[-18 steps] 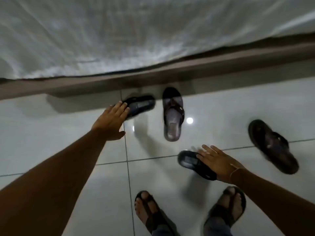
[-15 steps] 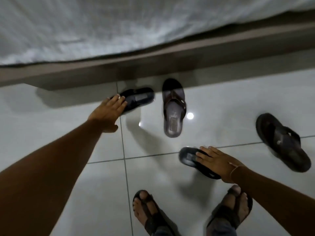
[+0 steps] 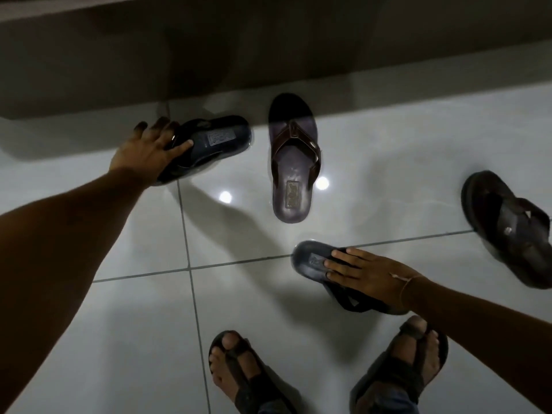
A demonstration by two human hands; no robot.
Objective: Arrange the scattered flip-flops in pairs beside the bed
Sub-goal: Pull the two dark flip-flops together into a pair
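I had my left hand [image 3: 146, 149] stretched out to the far left, clamped around the strap end of a black flip-flop [image 3: 209, 144] — thumb on its footbed, fingers curled over the far edge. That flip-flop lay crosswise just in front of the dark bed base [image 3: 268, 43], with its heel pointing right.

My right hand [image 3: 367, 274] rested flat on a second black flip-flop [image 3: 313, 261], nearer me and to the right, fingers spread across the footbed; whether it actually gripped the sole I could not tell. This one lay across a grout line in the glossy white tile floor [image 3: 104, 339], and part of its strap showed beneath my wrist.

Between the two black ones, a brown flip-flop [image 3: 292, 162] lay lengthwise, toe toward the bed base and heel toward me, touching neither. A second brown flip-flop [image 3: 510, 228] sat well apart at the far right edge, angled and partly cut off by the frame.

My own feet, in dark sandals [image 3: 248, 377], stood at the near edge — just below the right hand. Two bright light reflections [image 3: 322, 183] showed on the tiles beside the middle brown flip-flop.
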